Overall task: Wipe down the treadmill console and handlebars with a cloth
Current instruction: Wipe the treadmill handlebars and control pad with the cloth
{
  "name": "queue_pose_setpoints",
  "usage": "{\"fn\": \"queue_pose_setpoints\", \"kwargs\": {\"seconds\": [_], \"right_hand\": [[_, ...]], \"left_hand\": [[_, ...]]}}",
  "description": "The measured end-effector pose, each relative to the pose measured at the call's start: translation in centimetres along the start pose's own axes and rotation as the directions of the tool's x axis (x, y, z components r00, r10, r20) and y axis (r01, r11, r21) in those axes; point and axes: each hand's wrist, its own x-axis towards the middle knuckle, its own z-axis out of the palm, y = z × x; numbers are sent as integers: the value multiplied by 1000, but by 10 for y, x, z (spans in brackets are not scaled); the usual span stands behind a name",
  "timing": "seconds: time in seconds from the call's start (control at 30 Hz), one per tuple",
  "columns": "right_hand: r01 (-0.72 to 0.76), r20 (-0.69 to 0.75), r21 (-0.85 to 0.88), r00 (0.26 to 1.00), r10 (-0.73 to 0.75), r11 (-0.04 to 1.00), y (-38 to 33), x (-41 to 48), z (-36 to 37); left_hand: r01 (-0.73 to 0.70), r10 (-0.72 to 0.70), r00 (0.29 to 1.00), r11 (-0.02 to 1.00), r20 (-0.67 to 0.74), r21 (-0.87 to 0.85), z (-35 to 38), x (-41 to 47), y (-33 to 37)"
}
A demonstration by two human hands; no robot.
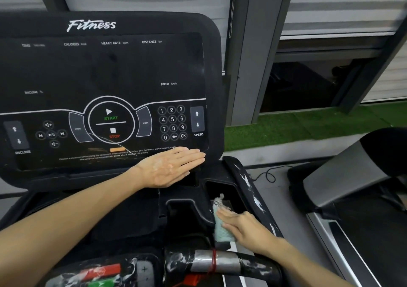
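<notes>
Our cloth (221, 231), pale green, lies in the right tray (222, 189) of the console (110, 71), against the tray's left wall. It looks soft, light and limp, so we judge it will bunch or slide unless pressed flat or gathered in the fingers; a hold across its middle should serve. Our right hand (246, 227) rests on it, fingers straight, pressing rather than pinching. Our left hand (169, 170) is spread palm up at the console's lower right corner, holding nothing; whether it touches the panel we cannot tell. The taped handlebar (220, 262) runs along the near edge.
</notes>
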Motion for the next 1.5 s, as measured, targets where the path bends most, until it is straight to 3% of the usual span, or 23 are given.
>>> {"fn": "queue_pose_setpoints", "kwargs": {"seconds": [0.1, 0.23, 0.37, 0.47, 0.6, 0.7, 0.8, 0.9, 1.1, 1.3, 1.4, 1.5], "right_hand": [[-20, 53, -29, 998, 22, 999, -9, 11, -2], [6, 6, -2, 1000, -6, 1000, -35, 39, 18], [-111, -53, 97, 992, 116, 989, -31, 26, 19], [-181, -19, -30, 983, 181, 983, -21, 14, 17], [-150, 21, -232, 987, 159, 961, -33, 20, 20], [-127, 11, -216, 991, 132, 968, -41, 32, 17], [-63, -4, -93, 998, 62, 994, -28, 24, 14], [7, 21, -128, 1000, -4, 992, -3, 1, 3], [-108, 106, -297, 984, 145, 949, 29, -23, -24], [-24, 43, -270, 998, 37, 963, -24, 27, 8], [-13, 45, -192, 999, 22, 981, -9, 11, 7], [-75, 59, -233, 994, 92, 969, 28, -16, -9]], "left_hand": [[-9, 9, 1000, 1000, -5, -7, 4, 1, 0], [-7, 7, 1000, 1000, -7, -7, 5, 0, 0], [2, -2, 1000, 1000, -6, -8, 7, -2, -1], [4, -4, 1000, 1000, -7, -7, 9, -3, -1], [-3, 3, 1000, 1000, -20, -2, 8, 0, -1], [-9, 9, 1000, 1000, -29, -9, 8, 1, 0], [-19, 18, 999, 1000, -30, -10, 8, 0, -2], [-10, 9, 999, 999, -36, -32, 7, -1, -2], [-13, 12, 999, 1000, -45, -22, 10, -1, -2], [-28, 28, 998, 1000, -63, -2, 9, 0, 0], [-23, 22, 997, 1000, -74, -9, 9, -2, -1], [-24, 23, 997, 1000, -75, -12, 7, -2, 0]]}}
